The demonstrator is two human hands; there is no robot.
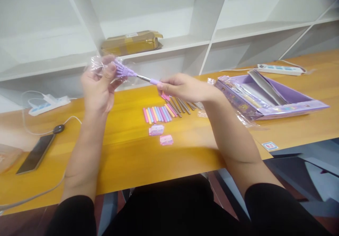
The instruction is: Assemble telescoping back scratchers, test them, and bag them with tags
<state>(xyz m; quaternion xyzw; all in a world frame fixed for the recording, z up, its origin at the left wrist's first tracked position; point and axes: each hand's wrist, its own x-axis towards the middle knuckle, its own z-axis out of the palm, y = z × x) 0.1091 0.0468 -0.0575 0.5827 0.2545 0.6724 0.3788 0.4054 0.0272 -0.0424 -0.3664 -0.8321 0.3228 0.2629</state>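
A purple hand-shaped scratcher (124,70) with a metal rod and purple grip is held in the air between my hands. My left hand (99,80) pinches clear plastic wrap (96,64) around its hand-shaped end. My right hand (182,86) is closed on the grip end. Below lie a row of pink, yellow, blue and purple sticks (159,114) and several metal rods (182,105). A pink hand-shaped piece (165,96) is near the rods. Two small piles of printed cards, one (156,129) above the other (166,140), rest on the table.
On the wooden table (127,165) are a purple box (296,109) at right, a phone (35,154) at left and power strips (49,105) with cables. A taped brown package (132,42) sits on the shelf behind.
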